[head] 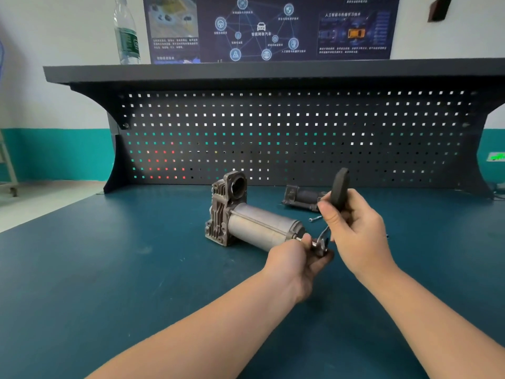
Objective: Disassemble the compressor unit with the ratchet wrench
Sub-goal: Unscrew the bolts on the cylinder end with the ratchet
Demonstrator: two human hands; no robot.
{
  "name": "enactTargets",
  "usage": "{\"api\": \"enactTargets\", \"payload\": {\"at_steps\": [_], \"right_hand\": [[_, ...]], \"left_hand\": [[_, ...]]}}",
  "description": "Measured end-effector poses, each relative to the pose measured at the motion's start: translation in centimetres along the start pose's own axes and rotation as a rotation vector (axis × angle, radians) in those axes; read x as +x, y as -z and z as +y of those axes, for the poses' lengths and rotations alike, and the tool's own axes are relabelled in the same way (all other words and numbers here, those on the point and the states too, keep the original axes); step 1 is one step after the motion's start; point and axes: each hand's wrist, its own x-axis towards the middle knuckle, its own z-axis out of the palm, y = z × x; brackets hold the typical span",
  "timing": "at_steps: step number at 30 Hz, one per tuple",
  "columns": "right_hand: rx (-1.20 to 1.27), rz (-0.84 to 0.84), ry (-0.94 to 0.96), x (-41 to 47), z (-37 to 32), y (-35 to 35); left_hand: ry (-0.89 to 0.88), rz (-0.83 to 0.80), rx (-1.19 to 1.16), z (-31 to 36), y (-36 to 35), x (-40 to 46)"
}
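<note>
The grey metal compressor unit [246, 217], a ribbed cast housing joined to a smooth cylindrical body, lies on its side near the middle of the dark teal desk [109, 269], with the cylinder end pointing toward the person. The right hand [352, 222] has its fingers and thumb curled round the black handle of the ratchet wrench [337, 195], which stands nearly upright; the steel shank runs down to the wrench head at the near end of the cylinder. The left hand [297, 258] is at that same end, fingers curled about the wrench head and the fastener there; the exact point of contact is hidden by the fingers. A loose silver bolt [314, 218] lies on the desk just behind the right hand. A second, dark metal component [302, 198] rests further back, close to the black perforated back panel [273, 132]. A clear plastic water bottle [126, 31] stands on the shelf above the panel.
</note>
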Motion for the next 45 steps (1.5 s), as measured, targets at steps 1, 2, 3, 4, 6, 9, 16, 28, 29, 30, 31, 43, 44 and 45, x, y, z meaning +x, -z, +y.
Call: {"api": "enactTargets", "payload": {"at_steps": [1, 2, 3, 4, 6, 9, 16, 28, 29, 30, 31, 43, 44, 45], "right_hand": [[-0.016, -0.007, 0.008, 0.1, 0.4, 0.2], [-0.030, -0.011, 0.022, 0.1, 0.8, 0.4], [-0.041, -0.011, 0.036, 0.0, 1.1, 0.5], [-0.049, -0.002, 0.054, 0.0, 1.5, 0.4], [-0.088, 0.047, 0.108, 0.3, 2.0, 0.0], [-0.147, 0.066, 0.200, 1.4, 2.1, -0.9], [0.139, 0.192, -0.362, 2.3, 4.1, -0.6], [0.166, 0.120, -0.128, 0.9, 2.8, 0.0], [0.124, 0.072, -0.018, 0.6, 2.2, 0.1], [0.085, 0.031, 0.064, 0.3, 1.8, 0.2], [0.052, -0.002, 0.121, 0.1, 1.5, 0.2], [-0.011, -0.118, 0.209, -0.3, 0.4, -0.2], [0.001, -0.110, 0.191, -0.4, 0.4, -0.2], [0.028, -0.101, 0.160, -0.4, 0.3, -0.3]], "left_hand": [[0.004, -0.006, -0.014, -0.2, 0.0, 0.3], [0.012, -0.027, -0.028, -0.3, 0.1, 0.4], [0.024, -0.052, -0.041, -0.4, 0.3, 0.5], [0.036, -0.068, -0.051, -0.5, 0.5, 0.6], [0.054, -0.083, -0.052, -0.6, 0.6, 0.9], [0.065, -0.104, -0.093, -0.6, 0.2, 0.7], [0.003, -0.019, -0.098, -1.2, 0.0, 0.4], [0.024, -0.062, -0.062, -0.4, 0.5, -0.2], [0.017, -0.072, -0.051, -0.4, 0.5, -0.2], [0.010, -0.075, -0.044, -0.4, 0.5, -0.3], [0.003, -0.070, -0.041, -0.5, 0.4, -0.4], [-0.001, -0.059, 0.004, -0.2, 0.8, -1.2], [0.010, -0.064, 0.005, -0.1, 0.7, -1.2], [0.021, -0.059, 0.001, 0.0, 0.7, -1.2]]}}
